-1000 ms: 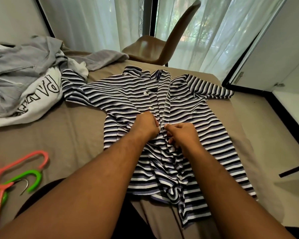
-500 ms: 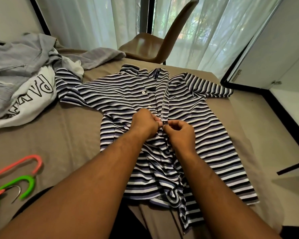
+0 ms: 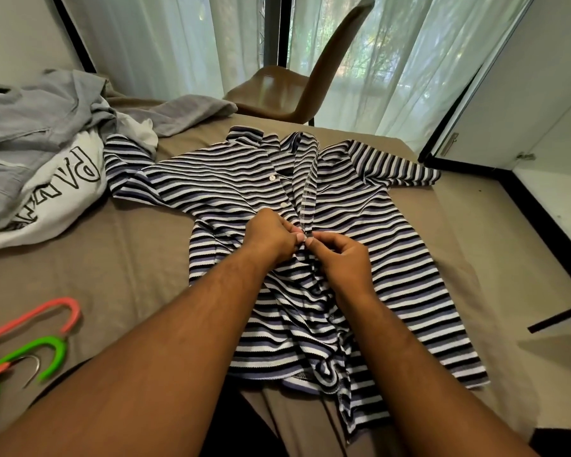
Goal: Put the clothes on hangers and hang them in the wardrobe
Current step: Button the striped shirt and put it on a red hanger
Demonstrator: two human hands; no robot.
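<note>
Shirt (image 3: 370, 225): striped, spread flat on the bed (image 3: 112, 258), centre of frame, front placket open above the hands.
Left hand (image 3: 271, 237): fingers curled, pinching the left placket edge at mid-shirt.
Right hand (image 3: 342, 258): pinching the right edge, fingertips touching the left hand's.
Hangers (image 3: 30, 341): pink and green, lower left.
Other clothes (image 3: 40, 153): piled upper left.

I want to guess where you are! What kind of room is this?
Probably a bedroom. A striped shirt and other clothes lie on a bed, hangers wait beside them, and what looks like a white wardrobe stands on the right.
</note>
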